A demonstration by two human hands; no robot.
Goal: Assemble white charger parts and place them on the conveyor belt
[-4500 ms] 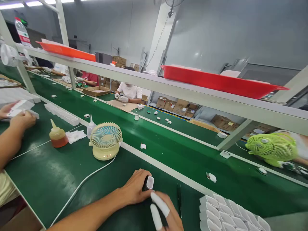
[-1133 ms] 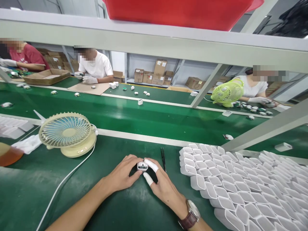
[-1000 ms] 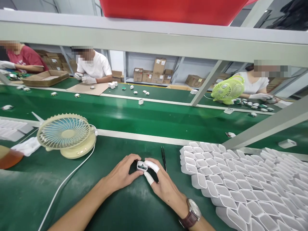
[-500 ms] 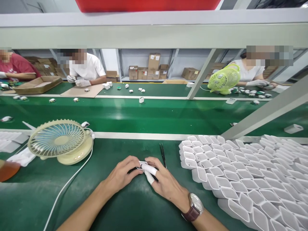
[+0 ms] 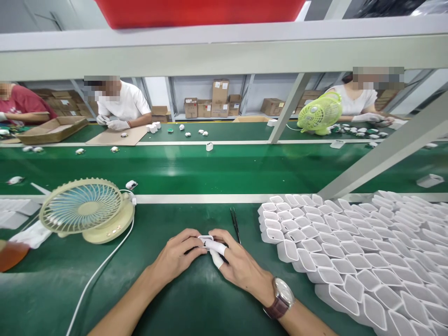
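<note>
At the middle of the green bench, a small white plastic housing (image 5: 206, 237) is held between both hands, its rim showing above the fingers. My left hand (image 5: 182, 252) is closed on its left side with thumb and fingertips. On the other side, my right hand (image 5: 233, 256) grips it, with white covers on two fingers pressed at the opening. Something dark shows inside the rim, too small to make out. Black tweezers (image 5: 235, 225) lie just beyond my right hand.
Many open white housings (image 5: 336, 252) stand packed on the right. A cream fan (image 5: 87, 210) with its white cable (image 5: 101, 275) is on the left. Beyond runs a green conveyor belt (image 5: 175, 168) carrying small white parts. A slanted post (image 5: 378, 149) crosses the right; several co-workers sit opposite.
Both hands keep their grip on the housing with little movement. Small white parts on the near belt have shifted slightly to the right. The camera view has tilted a little.
</note>
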